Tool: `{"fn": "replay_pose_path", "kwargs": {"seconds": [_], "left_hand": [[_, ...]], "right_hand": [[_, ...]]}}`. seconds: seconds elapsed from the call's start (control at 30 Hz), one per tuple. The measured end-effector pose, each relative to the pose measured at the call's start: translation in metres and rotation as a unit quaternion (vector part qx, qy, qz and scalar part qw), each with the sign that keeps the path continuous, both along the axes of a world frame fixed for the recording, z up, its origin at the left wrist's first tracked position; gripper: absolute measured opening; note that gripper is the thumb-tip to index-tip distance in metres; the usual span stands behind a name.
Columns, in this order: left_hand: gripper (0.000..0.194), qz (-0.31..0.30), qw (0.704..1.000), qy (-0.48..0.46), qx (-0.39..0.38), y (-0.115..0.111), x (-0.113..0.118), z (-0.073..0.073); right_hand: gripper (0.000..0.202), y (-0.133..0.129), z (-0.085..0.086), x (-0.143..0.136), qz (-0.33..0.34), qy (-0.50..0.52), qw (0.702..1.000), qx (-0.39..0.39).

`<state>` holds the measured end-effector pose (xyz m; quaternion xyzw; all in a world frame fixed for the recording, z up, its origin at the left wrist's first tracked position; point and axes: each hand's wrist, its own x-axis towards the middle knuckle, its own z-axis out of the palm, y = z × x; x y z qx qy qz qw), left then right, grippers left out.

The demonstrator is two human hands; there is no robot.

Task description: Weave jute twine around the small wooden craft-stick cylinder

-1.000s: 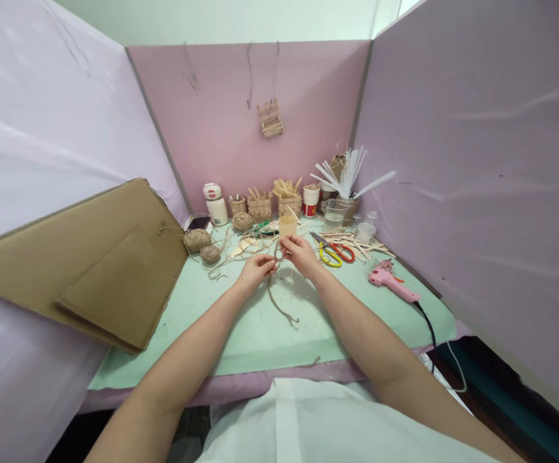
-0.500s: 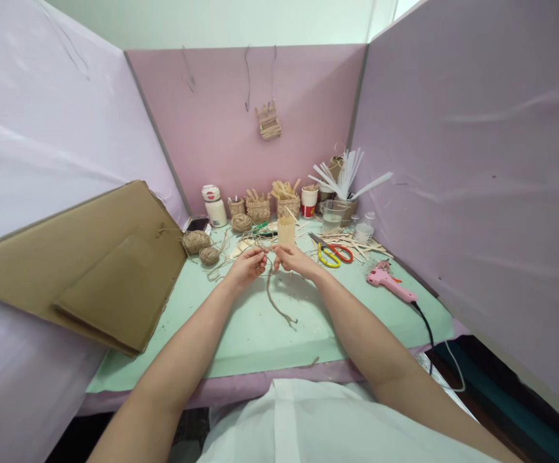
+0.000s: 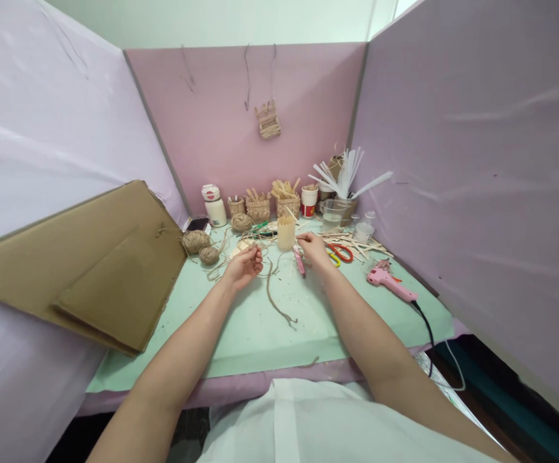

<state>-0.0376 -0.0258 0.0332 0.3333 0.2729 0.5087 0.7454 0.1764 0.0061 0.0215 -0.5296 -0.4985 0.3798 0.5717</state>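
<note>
My left hand is raised over the middle of the table, thumb and fingertips pinched on a thin piece of twine. My right hand is apart from it to the right, fingers drawn together beside the cup of upright wooden sticks; anything in its fingertips is too small to make out. A pink cutter lies just left of my right hand. Between the hands a loose length of brown twine curves toward me on the green tabletop. Scissors with red and yellow handles are partly hidden behind my right hand.
Twine balls lie at the left beside a cardboard sheet. Stick-filled baskets, a white bottle and a clear cup line the back. A pink glue gun with its cord lies at the right.
My hands, close together over the twine before, are now apart. The right hand has moved right and slightly away from me, uncovering the pink cutter; the left has barely moved.
</note>
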Motion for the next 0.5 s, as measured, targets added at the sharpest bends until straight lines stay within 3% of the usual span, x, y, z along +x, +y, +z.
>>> {"fn": "replay_pose_path", "kwargs": {"seconds": [0.1, 0.17, 0.27, 0.4, 0.5], "left_hand": [[0.01, 0.009, 1.0, 0.016, -0.014, 0.001, 0.002, -0.003], [0.01, 0.013, 0.999, 0.032, -0.02, 0.001, 0.003, -0.005], [0.012, 0.007, 0.998, 0.064, -0.012, 0.0, 0.005, -0.006], [0.014, -0.009, 0.995, 0.102, 0.015, -0.003, 0.009, -0.009], [0.013, -0.016, 0.991, 0.125, 0.033, -0.004, 0.011, -0.012]], "right_hand": [[0.037, -0.005, -0.002, -0.005, -0.05, -0.171, 0.984, 0.023], [0.046, -0.011, 0.0, -0.012, -0.041, -0.204, 0.977, 0.046], [0.039, -0.02, 0.007, -0.024, 0.059, -0.15, 0.983, 0.083], [0.033, -0.032, 0.012, -0.038, 0.235, -0.021, 0.971, 0.027], [0.034, -0.035, 0.012, -0.041, 0.307, -0.002, 0.952, 0.002]]}}
